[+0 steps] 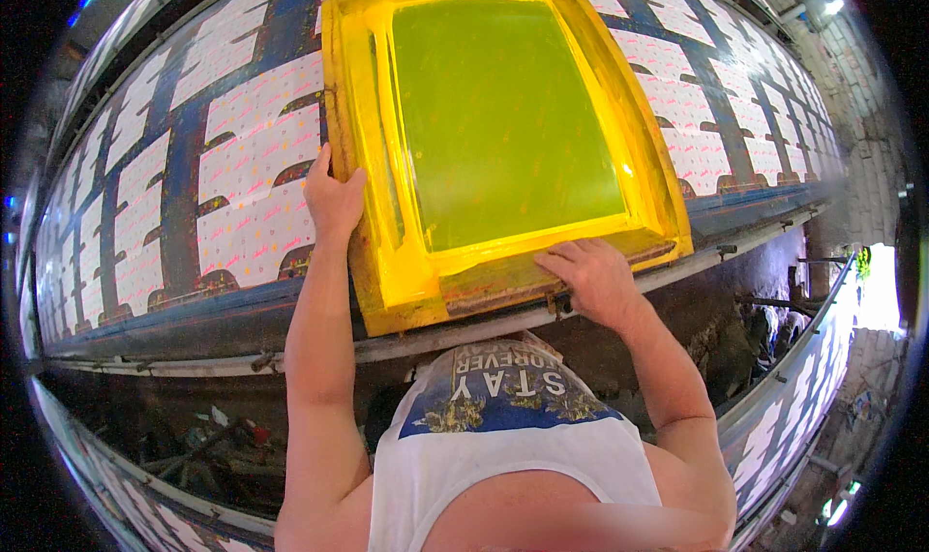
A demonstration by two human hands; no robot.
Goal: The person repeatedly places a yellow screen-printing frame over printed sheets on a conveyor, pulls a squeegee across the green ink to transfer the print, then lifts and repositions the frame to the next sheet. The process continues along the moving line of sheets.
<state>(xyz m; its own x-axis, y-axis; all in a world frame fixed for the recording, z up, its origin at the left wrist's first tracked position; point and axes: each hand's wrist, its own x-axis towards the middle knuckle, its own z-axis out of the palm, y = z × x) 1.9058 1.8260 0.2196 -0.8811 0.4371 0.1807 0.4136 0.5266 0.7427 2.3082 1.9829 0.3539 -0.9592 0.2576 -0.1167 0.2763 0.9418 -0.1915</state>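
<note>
A yellow-stained printing screen frame with an olive-green mesh lies at the top middle of the view, over the long table. My left hand holds its left side, thumb at the inner side and fingers along the outer edge. My right hand grips the near rail toward the right, fingers bent over the top of the wood. The frame's near side rests by the table's metal rail, just beyond my white tank top.
Rows of printed white pieces cover the curved-looking table on both sides. A metal rail with stops runs along its near edge. Below is a dark gap with clutter. Another table with white pieces shows behind me, and a bright opening at far right.
</note>
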